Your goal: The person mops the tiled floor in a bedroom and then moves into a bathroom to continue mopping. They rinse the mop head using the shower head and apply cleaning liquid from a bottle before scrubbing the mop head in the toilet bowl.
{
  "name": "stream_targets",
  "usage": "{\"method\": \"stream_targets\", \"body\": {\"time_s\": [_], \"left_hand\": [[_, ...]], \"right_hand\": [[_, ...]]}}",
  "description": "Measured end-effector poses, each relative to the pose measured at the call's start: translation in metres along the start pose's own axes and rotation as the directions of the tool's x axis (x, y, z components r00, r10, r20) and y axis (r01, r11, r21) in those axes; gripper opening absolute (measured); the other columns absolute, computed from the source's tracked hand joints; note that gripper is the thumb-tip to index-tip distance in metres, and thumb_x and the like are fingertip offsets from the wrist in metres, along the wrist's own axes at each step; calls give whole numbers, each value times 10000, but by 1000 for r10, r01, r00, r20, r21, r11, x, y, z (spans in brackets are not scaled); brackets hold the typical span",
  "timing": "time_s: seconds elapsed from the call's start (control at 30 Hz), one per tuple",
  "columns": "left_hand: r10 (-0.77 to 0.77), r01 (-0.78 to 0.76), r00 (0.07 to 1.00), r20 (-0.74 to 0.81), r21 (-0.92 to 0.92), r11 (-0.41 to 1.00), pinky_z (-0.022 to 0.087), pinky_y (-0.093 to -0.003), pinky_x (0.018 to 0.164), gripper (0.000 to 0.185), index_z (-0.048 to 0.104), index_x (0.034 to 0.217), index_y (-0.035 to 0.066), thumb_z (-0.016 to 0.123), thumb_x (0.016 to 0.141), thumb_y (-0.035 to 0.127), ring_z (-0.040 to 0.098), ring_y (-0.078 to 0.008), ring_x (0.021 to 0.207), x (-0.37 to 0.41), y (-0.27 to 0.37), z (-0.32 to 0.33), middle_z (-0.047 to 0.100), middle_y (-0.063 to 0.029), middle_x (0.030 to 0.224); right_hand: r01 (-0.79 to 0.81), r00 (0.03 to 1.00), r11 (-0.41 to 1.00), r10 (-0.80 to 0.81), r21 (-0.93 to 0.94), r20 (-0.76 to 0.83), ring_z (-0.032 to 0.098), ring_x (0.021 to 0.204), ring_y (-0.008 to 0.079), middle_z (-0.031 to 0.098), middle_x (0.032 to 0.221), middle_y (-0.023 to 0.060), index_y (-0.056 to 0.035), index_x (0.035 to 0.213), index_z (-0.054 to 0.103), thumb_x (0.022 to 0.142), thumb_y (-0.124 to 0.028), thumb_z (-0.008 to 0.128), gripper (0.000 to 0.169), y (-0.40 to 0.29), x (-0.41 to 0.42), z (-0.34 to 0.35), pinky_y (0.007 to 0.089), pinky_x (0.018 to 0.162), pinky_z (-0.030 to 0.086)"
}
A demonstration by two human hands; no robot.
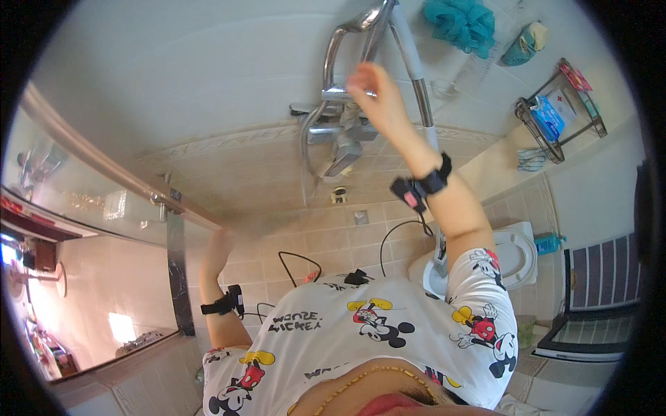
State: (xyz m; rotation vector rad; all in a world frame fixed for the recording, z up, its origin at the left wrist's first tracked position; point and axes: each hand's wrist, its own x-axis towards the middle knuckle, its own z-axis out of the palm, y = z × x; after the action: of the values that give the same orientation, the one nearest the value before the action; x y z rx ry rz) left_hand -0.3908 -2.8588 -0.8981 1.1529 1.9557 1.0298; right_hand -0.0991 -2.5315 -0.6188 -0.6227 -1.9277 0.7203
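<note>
My right hand, its fingers curled, is raised in front of the chrome shower fittings; whether it grips anything is unclear. Beside it are a chrome handheld shower head and a vertical shower pipe. The shower mixer tap sits on the tiled wall below, with a flexible metal hose at its left. At the left, my left hand is blurred at the lower end of the glass enclosure's metal rail; its fingers do not show clearly. Both wrists wear black straps with small devices.
A teal mesh bath puff hangs at the upper right, near a wire corner shelf holding packets. A toilet and a blue bottle stand at the right. Black cables hang near my body above the tiled floor.
</note>
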Motion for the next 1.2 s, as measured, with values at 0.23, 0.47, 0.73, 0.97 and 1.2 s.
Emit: {"method": "stream_targets", "body": {"time_s": [0.23,0.47,0.73,0.97,1.2], "left_hand": [[-118,126,982,147,-51,991,412,-241,694,392,450,1176,85,559,824,218,496,-120,774,0,25,11,536,-27,843],[-75,85,970,233,-32,996,415,-247,714,339,467,1127,68,569,815,151,505,-121,786,31,32,36,543,-38,840],[-38,28,936,349,35,999,437,-297,707,301,488,1051,30,573,804,178,552,-169,798,29,46,46,598,-105,866],[103,-157,883,457,82,984,436,-282,682,349,456,1106,31,570,799,153,537,-163,766,33,44,65,571,-98,852],[12,-155,827,562,207,966,424,-279,684,374,465,1125,8,552,788,146,502,-151,750,46,110,107,544,-68,827]], "right_hand": [[-156,987,882,118,-446,-111,555,781,268,559,810,121,-2,872,567,709,-88,610,189,124,-71,-39,346,707,452],[129,980,643,32,-755,195,531,853,313,538,888,162,-41,831,619,629,-149,677,236,141,-31,-17,384,747,448],[-23,985,461,162,-887,59,520,896,281,537,928,117,-41,822,567,739,-44,482,119,142,-30,-34,392,768,433],[-869,471,408,856,-282,-214,499,1014,262,518,1140,127,-81,1022,547,854,-356,315,397,197,-87,-81,372,823,374],[-770,637,601,745,-215,-197,448,1028,305,479,1053,178,-16,1051,470,813,-255,388,348,95,-151,-90,386,872,342]]}}
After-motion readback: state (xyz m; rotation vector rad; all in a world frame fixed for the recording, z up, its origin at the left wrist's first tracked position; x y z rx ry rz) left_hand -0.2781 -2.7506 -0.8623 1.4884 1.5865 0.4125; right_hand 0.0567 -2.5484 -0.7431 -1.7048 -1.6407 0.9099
